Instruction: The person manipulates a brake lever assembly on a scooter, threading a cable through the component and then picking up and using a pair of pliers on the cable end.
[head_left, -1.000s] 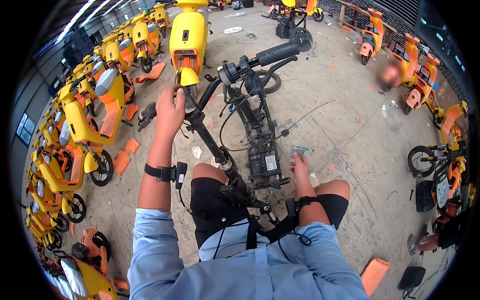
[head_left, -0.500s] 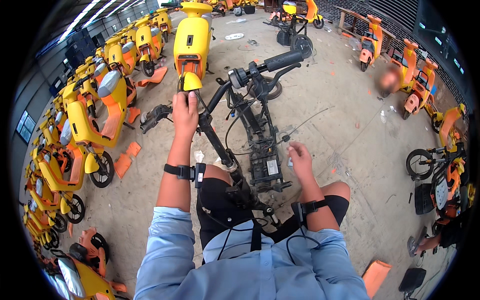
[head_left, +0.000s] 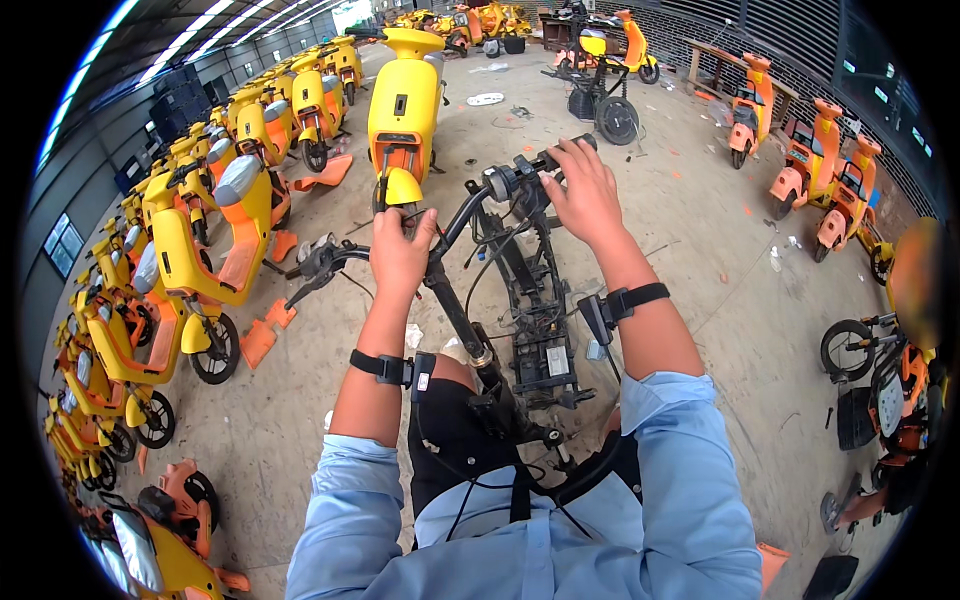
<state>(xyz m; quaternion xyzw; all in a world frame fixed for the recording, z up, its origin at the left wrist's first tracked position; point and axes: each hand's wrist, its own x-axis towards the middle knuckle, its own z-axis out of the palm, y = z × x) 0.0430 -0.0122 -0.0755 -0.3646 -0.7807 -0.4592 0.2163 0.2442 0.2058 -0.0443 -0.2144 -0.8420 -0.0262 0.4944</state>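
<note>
Grey concrete floor (head_left: 720, 380) spreads around the black handlebar (head_left: 462, 217), strewn with scraps and, to the bar's left, broken orange panels (head_left: 260, 343). Well left of the handlebar, yellow scooters (head_left: 205, 240) stand in a long row; just beyond it one yellow-and-orange scooter (head_left: 405, 105) faces this way. The handlebar sits in front of the person, its steering stem (head_left: 458, 310) running down from it toward the knees, and a stripped black frame (head_left: 540, 320) lies below its right half. At the handlebar's left half is the left hand (head_left: 400, 255), fingers bent and thumb raised; I cannot tell whether it grips anything. At its right end, the right hand (head_left: 585, 190) lays curved fingers over the right grip (head_left: 546, 160); how firmly, I cannot tell.
</note>
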